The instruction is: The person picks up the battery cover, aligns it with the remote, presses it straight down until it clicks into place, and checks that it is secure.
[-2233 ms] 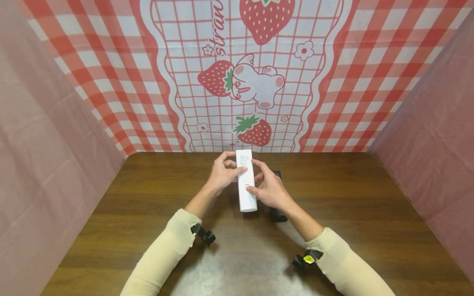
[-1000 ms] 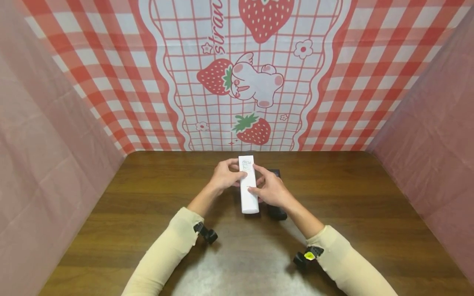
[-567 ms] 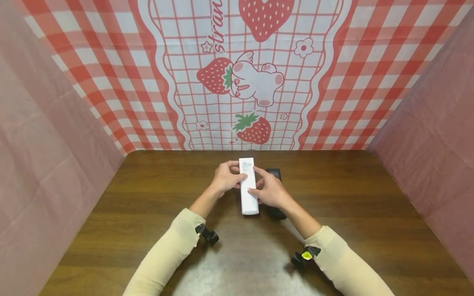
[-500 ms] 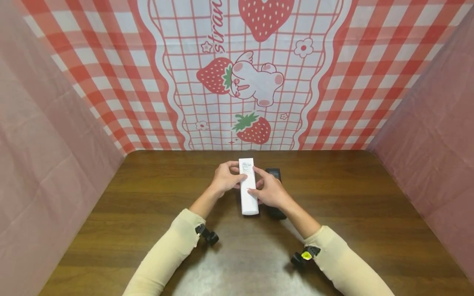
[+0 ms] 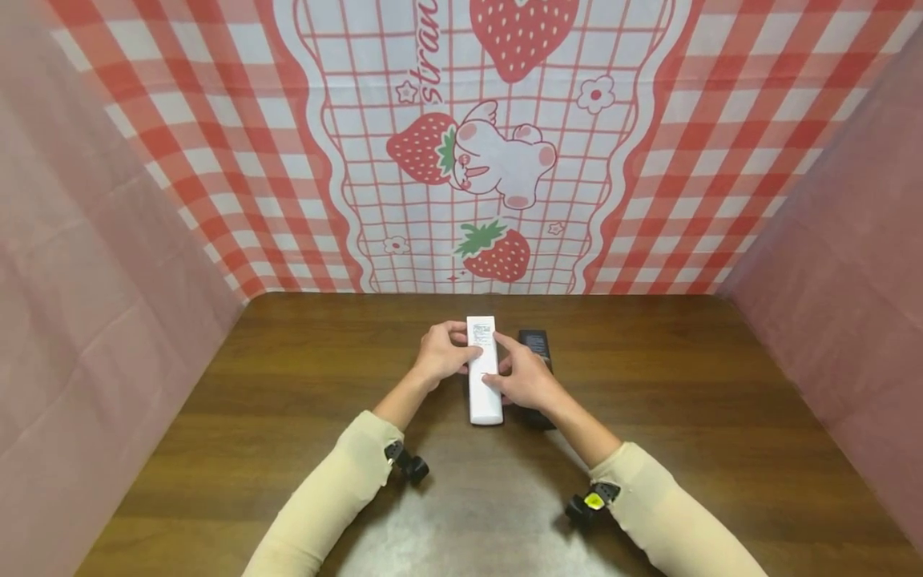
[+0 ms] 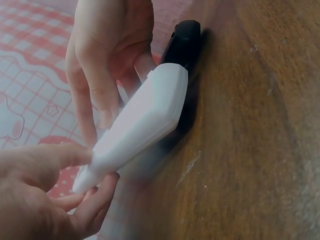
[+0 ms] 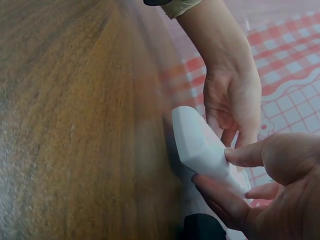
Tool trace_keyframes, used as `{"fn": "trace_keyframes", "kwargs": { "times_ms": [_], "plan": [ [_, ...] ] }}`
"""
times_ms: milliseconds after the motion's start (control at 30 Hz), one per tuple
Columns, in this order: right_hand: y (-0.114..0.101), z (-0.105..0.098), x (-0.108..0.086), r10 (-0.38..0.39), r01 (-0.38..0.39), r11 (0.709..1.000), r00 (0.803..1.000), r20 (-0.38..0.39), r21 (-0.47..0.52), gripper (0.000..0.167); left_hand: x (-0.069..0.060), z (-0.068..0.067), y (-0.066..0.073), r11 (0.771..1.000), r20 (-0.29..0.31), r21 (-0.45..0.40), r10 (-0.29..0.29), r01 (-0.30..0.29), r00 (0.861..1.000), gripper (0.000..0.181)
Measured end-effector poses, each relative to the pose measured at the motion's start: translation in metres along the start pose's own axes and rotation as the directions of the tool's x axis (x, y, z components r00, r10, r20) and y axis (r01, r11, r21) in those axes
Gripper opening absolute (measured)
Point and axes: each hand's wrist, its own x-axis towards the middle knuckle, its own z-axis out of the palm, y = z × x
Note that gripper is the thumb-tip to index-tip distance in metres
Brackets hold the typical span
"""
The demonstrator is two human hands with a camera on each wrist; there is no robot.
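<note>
A white remote control [image 5: 485,407], its back with small printed text facing up, is held by both hands in the middle of the head view. The left hand [image 5: 441,353] grips its left side near the far end, thumb on the back. Opposite, the right hand [image 5: 528,377] holds the right edge, its thumb lying lower by a small mark on the back. In the left wrist view the remote control [image 6: 145,115] appears tilted, its near end above the wood. The right wrist view shows the right thumb and fingers pinching the remote control [image 7: 200,142].
A black remote-like object [image 5: 534,343] with a printed label lies right of the white one, partly hidden by the right hand. Beneath is a brown wooden table [image 5: 288,385]. A red checked strawberry cloth [image 5: 497,144] hangs behind, with pink cloth at both sides.
Both hands have lowered the white remote control slightly in the head view, toward the near side. The grip looks the same, and more of the black object now shows.
</note>
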Motion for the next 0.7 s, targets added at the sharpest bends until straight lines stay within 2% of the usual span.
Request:
{"fn": "trace_keyframes", "kwargs": {
  "times_ms": [467, 700],
  "plan": [
    [-0.0036, 0.0044, 0.0037, 0.056, -0.056, 0.998, 0.998, -0.007, -0.004, 0.085, -0.0037, 0.0048, 0.0024, 0.987, -0.045, 0.159, -0.023, 0.03, 0.999, 0.051],
    [-0.0036, 0.0062, 0.0051, 0.074, -0.074, 0.996, 0.997, 0.014, -0.046, 0.078, -0.0035, 0.0056, -0.0016, 0.985, -0.047, 0.165, -0.042, 0.049, 0.998, 0.047]
  ]
}}
